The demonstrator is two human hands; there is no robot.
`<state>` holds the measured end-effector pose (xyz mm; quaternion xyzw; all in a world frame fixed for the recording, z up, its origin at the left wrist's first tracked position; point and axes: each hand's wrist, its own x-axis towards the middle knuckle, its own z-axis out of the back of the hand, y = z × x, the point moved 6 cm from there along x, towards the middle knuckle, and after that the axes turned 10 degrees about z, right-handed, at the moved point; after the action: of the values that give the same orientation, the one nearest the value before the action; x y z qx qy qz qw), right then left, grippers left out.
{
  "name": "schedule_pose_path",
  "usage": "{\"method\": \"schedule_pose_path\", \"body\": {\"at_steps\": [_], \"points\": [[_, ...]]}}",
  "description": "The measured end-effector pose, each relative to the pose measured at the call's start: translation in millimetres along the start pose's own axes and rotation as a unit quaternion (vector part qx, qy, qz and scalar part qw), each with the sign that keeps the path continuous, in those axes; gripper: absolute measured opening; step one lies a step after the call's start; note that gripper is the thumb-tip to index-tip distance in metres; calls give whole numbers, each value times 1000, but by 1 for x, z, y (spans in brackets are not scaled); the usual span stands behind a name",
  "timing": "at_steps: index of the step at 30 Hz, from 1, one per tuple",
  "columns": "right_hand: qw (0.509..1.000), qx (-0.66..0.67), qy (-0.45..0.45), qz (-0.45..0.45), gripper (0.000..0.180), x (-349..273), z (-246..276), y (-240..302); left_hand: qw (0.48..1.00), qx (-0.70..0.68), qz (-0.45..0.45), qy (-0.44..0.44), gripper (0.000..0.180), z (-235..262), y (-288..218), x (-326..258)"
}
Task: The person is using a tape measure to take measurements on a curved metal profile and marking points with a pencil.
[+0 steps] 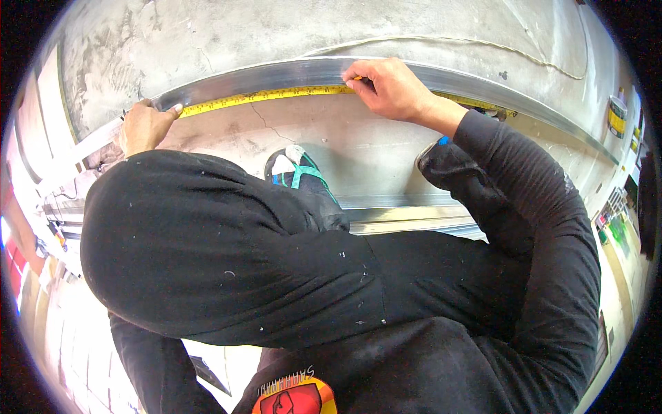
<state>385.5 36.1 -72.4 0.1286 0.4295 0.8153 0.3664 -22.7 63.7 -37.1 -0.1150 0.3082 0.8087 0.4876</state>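
Observation:
A long grey metal profile (pixel 276 74) lies across the floor in front of me. Along its near edge stretches the yellow blade of a tape measure (pixel 265 94). At the blade's left end my left hand (pixel 146 125) is closed, its thumb pressing the tape against the profile. My right hand (pixel 389 90) rests over the profile right of the middle, fingers pinched round a thin pencil-like thing, orange and dark, mostly hidden by the fingers. Past my right wrist the tape carries on to the right, with something dark beside it.
A pale cord (pixel 441 39) lies on the grey concrete floor beyond the profile. My shoe (pixel 296 168) stands close on the near side. More metal profiles (pixel 414 214) lie behind my feet. A can with a yellow label (pixel 616 116) stands at the far right.

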Motion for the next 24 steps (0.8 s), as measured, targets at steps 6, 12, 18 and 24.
{"method": "schedule_pose_path", "body": {"at_steps": [6, 12, 18, 24], "points": [[1000, -7, 5, -2, 15, 3, 0, 2, 1000, 1, 6, -2, 63, 1, 0, -1], [988, -39, -151, -8, 13, 6, 30, -3, 1000, 0, -1, 6, 63, 0, -1, 0], [1000, 7, -16, 23, 12, -3, 13, -6, 1000, 2, 5, 1, 64, 3, -1, -1], [997, 43, -48, 34, 11, -7, 6, -9, 1000, 11, 10, 10, 65, 3, -3, -4]]}}
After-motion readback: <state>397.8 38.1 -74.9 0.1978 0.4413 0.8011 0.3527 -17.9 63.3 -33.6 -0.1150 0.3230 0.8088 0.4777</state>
